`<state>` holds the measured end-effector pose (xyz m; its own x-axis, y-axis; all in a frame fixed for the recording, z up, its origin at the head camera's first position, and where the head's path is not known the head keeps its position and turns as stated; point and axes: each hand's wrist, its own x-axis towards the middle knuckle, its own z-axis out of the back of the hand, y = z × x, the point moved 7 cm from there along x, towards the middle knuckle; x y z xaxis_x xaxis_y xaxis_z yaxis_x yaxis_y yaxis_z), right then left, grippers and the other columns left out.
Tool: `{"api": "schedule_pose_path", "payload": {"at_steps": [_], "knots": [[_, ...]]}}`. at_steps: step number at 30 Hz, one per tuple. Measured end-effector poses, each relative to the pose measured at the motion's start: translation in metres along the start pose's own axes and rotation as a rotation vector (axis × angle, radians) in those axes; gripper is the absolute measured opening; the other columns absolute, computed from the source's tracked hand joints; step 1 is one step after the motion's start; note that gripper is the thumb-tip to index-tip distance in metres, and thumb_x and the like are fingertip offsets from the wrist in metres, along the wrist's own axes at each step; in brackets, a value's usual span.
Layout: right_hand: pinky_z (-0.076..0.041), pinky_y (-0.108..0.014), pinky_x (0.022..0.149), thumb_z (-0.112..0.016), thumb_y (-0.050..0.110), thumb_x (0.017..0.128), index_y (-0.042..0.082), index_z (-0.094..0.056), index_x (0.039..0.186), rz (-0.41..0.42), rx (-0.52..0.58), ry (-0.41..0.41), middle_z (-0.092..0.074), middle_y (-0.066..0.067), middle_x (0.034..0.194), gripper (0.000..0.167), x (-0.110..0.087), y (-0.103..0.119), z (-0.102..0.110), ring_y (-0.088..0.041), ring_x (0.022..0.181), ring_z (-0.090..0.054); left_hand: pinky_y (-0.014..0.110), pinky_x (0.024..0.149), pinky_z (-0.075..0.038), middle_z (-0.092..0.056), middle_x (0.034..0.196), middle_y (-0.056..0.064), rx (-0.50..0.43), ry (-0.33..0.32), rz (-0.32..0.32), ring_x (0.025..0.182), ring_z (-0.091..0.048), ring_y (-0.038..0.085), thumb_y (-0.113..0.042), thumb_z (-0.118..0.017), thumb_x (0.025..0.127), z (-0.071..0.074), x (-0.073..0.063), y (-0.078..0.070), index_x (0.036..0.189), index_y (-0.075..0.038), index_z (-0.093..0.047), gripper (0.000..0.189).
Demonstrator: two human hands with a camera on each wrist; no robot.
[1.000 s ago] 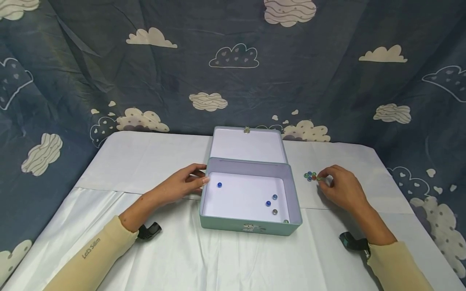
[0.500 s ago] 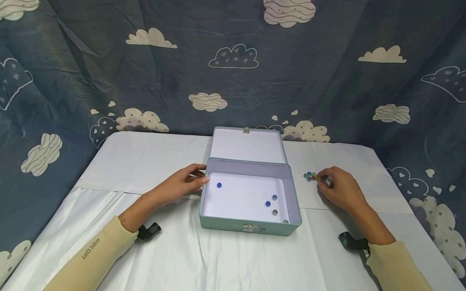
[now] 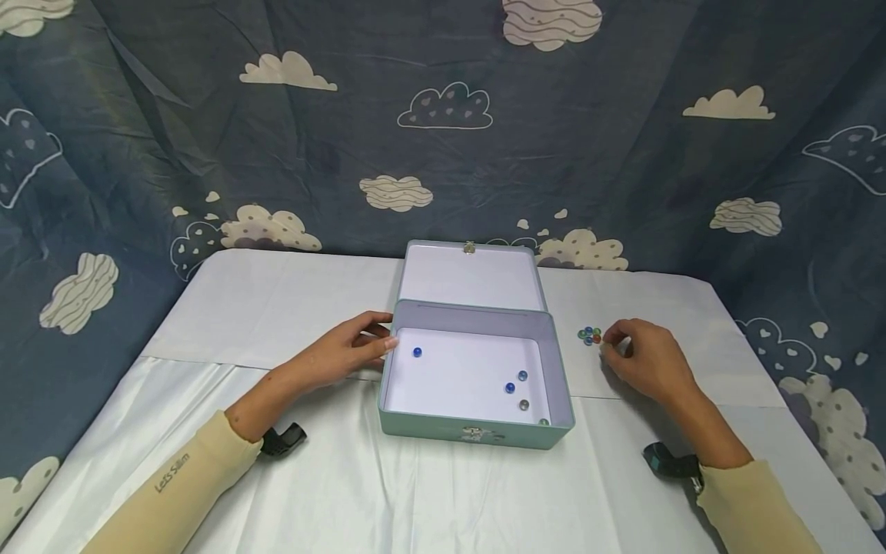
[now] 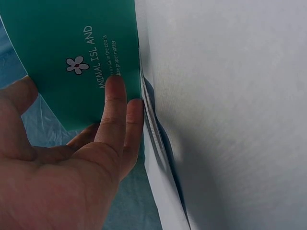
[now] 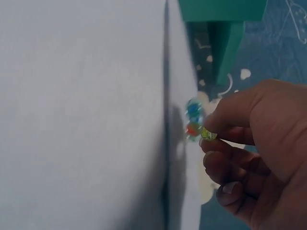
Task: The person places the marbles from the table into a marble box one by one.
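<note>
- Slightly nearer the person than a second ago, the right hand now hides from the head view the yellow-green marble that showed at its fingertips; the left hand and the box have stayed put.
- Right hand: thumb and forefinger pinch that marble, just beside the cluster of blue, green and red marbles on the white cloth, right of the box.
- Left hand: grips the box's left wall, thumb at the rim, other fingers against the lettered green outside.
- Five marbles lie apart inside the box: one dark blue near the left wall, the rest toward the right, with a greenish one partly hidden by the near wall.
- Behind the box, its lid is folded back, the clasp on its far edge.
- Cloud-printed fabric hangs behind.
</note>
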<state>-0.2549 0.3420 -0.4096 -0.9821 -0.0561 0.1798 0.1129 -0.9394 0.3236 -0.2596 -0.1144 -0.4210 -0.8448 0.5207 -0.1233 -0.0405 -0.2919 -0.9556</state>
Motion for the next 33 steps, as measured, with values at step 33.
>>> {"api": "schedule_pose_path", "payload": {"at_steps": [33], "knots": [[-0.042, -0.022, 0.052, -0.087, -0.002, 0.081, 0.015, -0.077, 0.098, 0.338, 0.11, -0.163, -0.067, 0.005, 0.086, 0.026, -0.04, 0.119, 0.045, -0.013, 0.068, -0.051, 0.041, 0.1, -0.062, -0.05, 0.147, 0.027, -0.006, 0.007, -0.015, 0.131, -0.061, 0.039, -0.029, -0.065, 0.109, 0.0, 0.002, 0.002, 0.16, 0.002, -0.037, 0.065]]}}
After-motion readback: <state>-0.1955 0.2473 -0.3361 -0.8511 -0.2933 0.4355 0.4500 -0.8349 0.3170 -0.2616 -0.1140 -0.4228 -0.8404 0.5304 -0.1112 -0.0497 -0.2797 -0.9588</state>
